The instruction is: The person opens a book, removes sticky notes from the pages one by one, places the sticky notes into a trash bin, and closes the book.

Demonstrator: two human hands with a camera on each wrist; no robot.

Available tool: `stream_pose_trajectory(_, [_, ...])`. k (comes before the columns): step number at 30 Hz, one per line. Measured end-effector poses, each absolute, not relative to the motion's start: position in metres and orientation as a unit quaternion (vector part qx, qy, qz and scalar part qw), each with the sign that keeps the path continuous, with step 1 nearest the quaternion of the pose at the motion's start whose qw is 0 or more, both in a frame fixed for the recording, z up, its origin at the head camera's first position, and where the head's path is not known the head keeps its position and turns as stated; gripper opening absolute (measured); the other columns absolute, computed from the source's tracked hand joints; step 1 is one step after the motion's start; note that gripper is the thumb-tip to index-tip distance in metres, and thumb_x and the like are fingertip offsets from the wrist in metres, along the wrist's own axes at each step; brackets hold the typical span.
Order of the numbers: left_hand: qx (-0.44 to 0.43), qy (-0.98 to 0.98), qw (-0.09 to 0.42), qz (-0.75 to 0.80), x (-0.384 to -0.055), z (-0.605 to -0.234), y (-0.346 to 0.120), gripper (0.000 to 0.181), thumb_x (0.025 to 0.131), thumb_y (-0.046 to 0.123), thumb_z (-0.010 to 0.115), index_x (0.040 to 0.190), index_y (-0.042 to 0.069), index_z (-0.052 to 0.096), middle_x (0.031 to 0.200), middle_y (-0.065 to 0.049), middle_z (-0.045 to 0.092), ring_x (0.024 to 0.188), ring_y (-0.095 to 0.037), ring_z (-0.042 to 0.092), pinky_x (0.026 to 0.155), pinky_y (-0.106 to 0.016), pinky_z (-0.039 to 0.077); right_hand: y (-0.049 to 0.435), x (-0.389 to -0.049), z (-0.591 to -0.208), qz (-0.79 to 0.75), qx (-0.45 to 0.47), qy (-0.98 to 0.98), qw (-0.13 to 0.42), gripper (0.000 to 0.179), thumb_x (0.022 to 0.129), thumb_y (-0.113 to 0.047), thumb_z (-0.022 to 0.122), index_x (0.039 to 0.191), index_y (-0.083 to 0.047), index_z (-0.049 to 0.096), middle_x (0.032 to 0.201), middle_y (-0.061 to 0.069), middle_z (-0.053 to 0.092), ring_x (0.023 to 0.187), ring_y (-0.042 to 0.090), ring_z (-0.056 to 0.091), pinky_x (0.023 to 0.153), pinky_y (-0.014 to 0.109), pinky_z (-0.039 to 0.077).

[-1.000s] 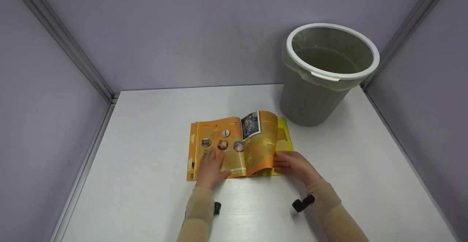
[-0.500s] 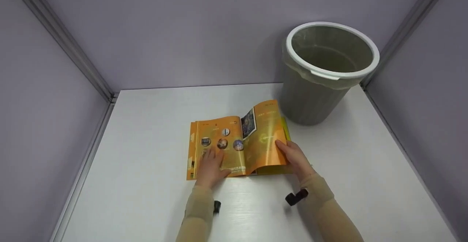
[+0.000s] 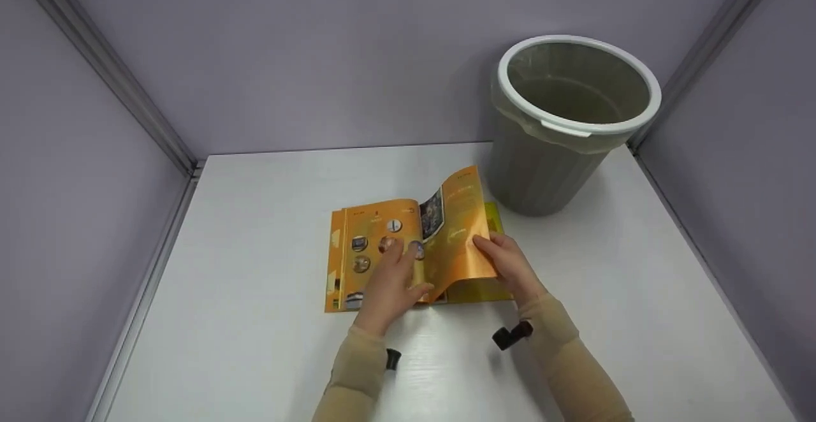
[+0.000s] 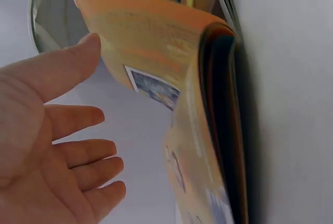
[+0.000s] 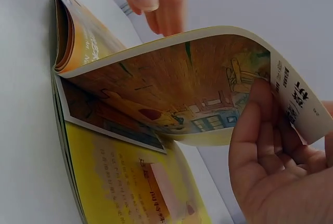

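An open magazine (image 3: 376, 218) with orange pages lies on the white table. My right hand (image 3: 511, 266) pinches the outer edge of one lifted page (image 3: 464, 231), thumb on its orange face and fingers behind. In the right wrist view the back of that page shows a painting of a room (image 5: 182, 83), and a yellow page (image 5: 119, 172) lies beneath. Above the left page and near the spine is my left hand (image 3: 392, 285); the left wrist view shows its fingers (image 4: 86, 154) extended, apart from the paper and holding nothing.
A grey bin (image 3: 542, 173) with a white rim and a clear liner stands at the back right of the table (image 3: 255, 237). Pale walls (image 3: 319, 58) enclose the table at the back and both sides.
My right hand has taken hold of the right page and raised it, turning it leftward. My left hand has come off the left page and shifted right, toward the spine.
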State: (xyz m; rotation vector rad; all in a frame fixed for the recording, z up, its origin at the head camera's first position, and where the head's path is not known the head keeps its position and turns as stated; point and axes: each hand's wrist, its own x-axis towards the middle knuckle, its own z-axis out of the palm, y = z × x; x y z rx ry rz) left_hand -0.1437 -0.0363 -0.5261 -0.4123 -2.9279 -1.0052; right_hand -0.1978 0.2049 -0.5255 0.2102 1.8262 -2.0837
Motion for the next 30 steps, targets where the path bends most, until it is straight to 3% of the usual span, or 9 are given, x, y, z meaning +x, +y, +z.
stream_pose_trajectory(6, [-0.189,-0.932,0.05,-0.307,-0.134,-0.512,-0.008,0.084,0.084,0.035,0.081,0.152,0.007,0.039,0.157,-0.012,0.036,0.141,-0.028,0.038,0.111,-0.042,0.036,0.195,-0.199,-0.522,-0.751,0.044,0.633,0.18,0.042,0.104,-0.021,0.051,0.131,0.011,0.05,0.099,0.01,0.069,0.082,0.02,0.07,0.071,0.032,0.059])
stream_pose_trajectory(12, [-0.225,-0.92,0.189,-0.26,-0.134,-0.52,0.007,0.079,0.08,0.022,0.085,0.146,0.003,0.047,0.148,-0.011,0.047,0.136,-0.025,0.045,0.11,-0.038,0.038,0.188,-0.198,-0.521,-0.768,-0.013,0.61,0.194,0.041,0.105,-0.022,0.049,0.128,0.012,0.053,0.103,0.008,0.069,0.088,0.018,0.069,0.076,0.031,0.058])
stream_pose_trajectory(19, [-0.245,-0.878,0.312,-0.268,-0.141,-0.528,0.012,0.058,0.076,-0.005,0.076,0.132,0.002,0.061,0.135,-0.014,0.057,0.123,-0.029,0.055,0.103,-0.037,0.046,0.181,-0.194,-0.521,-0.776,-0.066,0.592,0.206,0.027,0.106,-0.023,0.048,0.113,-0.005,0.067,0.097,0.005,0.071,0.084,0.016,0.068,0.075,0.03,0.057])
stream_pose_trajectory(23, [-0.242,-0.867,0.34,-0.271,-0.143,-0.532,0.013,0.055,0.075,-0.011,0.072,0.128,0.0,0.064,0.131,-0.015,0.061,0.118,-0.029,0.058,0.1,-0.036,0.048,0.177,-0.193,-0.521,-0.78,-0.067,0.588,0.203,0.023,0.105,-0.022,0.05,0.106,-0.009,0.07,0.094,0.004,0.071,0.082,0.014,0.067,0.073,0.027,0.056])
stream_pose_trajectory(30, [-0.216,-0.862,0.374,-0.265,-0.142,-0.535,0.012,0.04,0.082,-0.009,0.072,0.121,0.0,0.068,0.123,-0.013,0.066,0.108,-0.025,0.065,0.093,-0.032,0.052,0.174,-0.191,-0.52,-0.776,-0.07,0.596,0.196,0.025,0.104,-0.02,0.049,0.112,-0.003,0.066,0.095,0.003,0.07,0.084,0.013,0.066,0.074,0.026,0.055])
